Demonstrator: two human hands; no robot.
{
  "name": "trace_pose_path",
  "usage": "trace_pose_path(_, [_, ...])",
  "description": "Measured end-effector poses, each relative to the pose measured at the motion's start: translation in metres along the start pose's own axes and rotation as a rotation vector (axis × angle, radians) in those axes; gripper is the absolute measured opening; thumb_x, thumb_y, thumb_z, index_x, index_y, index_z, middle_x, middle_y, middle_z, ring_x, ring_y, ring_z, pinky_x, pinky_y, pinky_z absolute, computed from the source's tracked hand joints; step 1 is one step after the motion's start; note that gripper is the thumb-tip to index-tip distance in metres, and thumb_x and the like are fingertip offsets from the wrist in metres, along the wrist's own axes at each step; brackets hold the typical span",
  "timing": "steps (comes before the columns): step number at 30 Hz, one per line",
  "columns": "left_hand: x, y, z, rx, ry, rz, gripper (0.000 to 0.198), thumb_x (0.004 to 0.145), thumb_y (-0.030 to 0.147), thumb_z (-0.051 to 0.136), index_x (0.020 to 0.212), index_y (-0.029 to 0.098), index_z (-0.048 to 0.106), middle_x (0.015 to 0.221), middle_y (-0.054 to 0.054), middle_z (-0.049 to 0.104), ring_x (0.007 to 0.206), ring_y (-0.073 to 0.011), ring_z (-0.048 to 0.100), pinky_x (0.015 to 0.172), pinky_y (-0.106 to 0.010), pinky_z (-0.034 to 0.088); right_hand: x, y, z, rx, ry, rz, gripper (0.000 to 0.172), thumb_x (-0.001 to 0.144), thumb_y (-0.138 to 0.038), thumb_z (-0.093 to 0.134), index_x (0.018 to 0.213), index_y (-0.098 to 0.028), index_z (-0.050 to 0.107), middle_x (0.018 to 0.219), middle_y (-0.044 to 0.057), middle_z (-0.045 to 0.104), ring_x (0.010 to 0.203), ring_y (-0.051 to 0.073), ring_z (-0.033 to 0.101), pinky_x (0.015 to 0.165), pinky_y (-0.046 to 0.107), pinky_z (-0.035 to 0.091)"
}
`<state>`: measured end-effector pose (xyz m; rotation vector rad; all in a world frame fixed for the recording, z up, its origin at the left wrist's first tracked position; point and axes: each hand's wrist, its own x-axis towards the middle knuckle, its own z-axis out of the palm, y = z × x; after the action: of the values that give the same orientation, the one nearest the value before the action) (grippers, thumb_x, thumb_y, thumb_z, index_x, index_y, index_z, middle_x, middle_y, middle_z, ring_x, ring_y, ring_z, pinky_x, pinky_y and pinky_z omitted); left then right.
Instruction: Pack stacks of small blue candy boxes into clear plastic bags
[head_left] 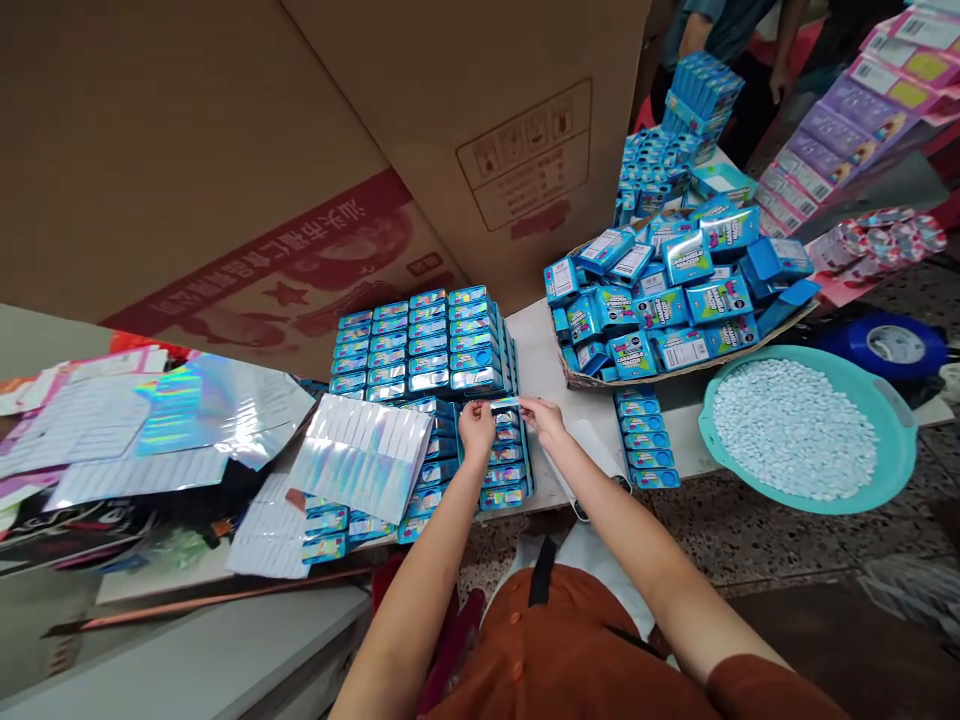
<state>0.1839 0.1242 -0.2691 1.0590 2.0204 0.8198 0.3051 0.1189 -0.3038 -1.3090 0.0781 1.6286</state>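
Observation:
A narrow shiny sticker strip (pixel 504 403) stretches between my two hands, above the rows of small blue candy boxes (pixel 504 472). My left hand (pixel 475 428) pinches its left end, and my right hand (pixel 543 416) has the other end between closed fingers. Just left of my left hand, a holographic sticker sheet (pixel 361 456) lies over part of the boxes. Beyond my hands stands a taller block of the same blue boxes (pixel 420 345), stacked in neat columns.
A big brown carton (pixel 360 110) walls off the back. To the right are a carton tray (pixel 622 382) heaped with blue boxes and a teal basin (pixel 892 440) of pale candies. More shiny sheets (pixel 225 400) lie left. A person's hand (pixel 696 36) shows at the back right.

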Motion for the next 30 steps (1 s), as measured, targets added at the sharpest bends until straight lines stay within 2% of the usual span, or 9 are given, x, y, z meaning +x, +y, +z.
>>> trace_pose_path(9, [0.006,-0.003,0.004,0.104,0.021,0.027,0.017,0.080,0.030,0.052,0.087,0.016,0.061,0.087,-0.010,0.068,0.081,-0.0217,0.065,0.078,-0.033,0.050,0.018,0.005,0.001,0.030,0.014,0.063,0.014,0.054,-0.015,0.077,0.063,-0.014,0.066,0.057,-0.003,0.063,0.054,0.007,0.056,0.059,0.019,0.049])
trace_pose_path(19, [0.009,-0.004,0.005,0.194,0.032,0.039,0.023,0.083,0.032,0.049,0.093,0.016,0.062,0.090,-0.011,0.069,0.084,-0.0220,0.066,0.076,-0.032,0.050,0.025,0.009,0.000,0.017,0.017,0.083,0.014,0.057,-0.014,0.078,0.065,-0.014,0.066,0.059,-0.002,0.065,0.055,0.008,0.058,0.059,0.018,0.050])
trace_pose_path(30, [0.005,0.006,0.006,0.416,0.055,0.121,0.015,0.081,0.024,0.050,0.088,0.017,0.062,0.093,-0.015,0.068,0.095,-0.0294,0.063,0.088,-0.041,0.044,0.028,0.017,0.005,-0.056,0.040,0.059,0.014,0.054,-0.015,0.079,0.061,-0.014,0.066,0.056,-0.001,0.065,0.051,0.010,0.054,0.051,0.021,0.045])
